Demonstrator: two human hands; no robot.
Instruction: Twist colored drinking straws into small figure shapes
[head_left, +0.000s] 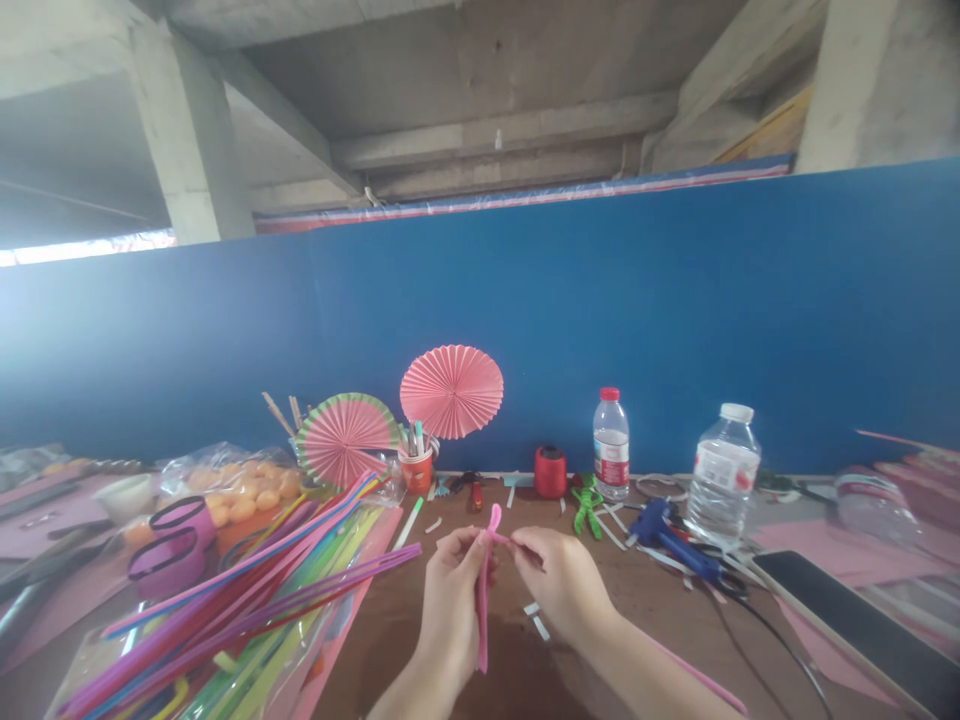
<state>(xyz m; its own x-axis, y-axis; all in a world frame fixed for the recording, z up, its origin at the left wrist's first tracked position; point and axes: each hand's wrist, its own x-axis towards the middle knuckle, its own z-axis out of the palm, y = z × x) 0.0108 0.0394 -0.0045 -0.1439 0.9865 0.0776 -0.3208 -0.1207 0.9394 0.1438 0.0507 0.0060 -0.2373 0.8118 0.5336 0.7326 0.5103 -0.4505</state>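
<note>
Near the middle of the brown table, my left hand (pixel 455 583) is closed around pink pipe cleaners (pixel 483 625); a small pink loop stands above its thumb and the lengths hang down below. My right hand (pixel 559 575), just to the right, pinches a pink strand that runs across from the loop. Another pink strand shows beside my right forearm. At the left lies a bundle of colorful pipe cleaners (pixel 247 610), partly on clear plastic bags. A green pipe cleaner figure (pixel 586 506) lies beyond my right hand.
Behind stand a red cup of pens (pixel 416 470), paper fans (pixel 451 392), a red container (pixel 550 472) and two water bottles (pixel 612 450). A blue glue gun (pixel 675 540) and a phone (pixel 855 620) lie at right. Orange balls (pixel 244 495) sit at left.
</note>
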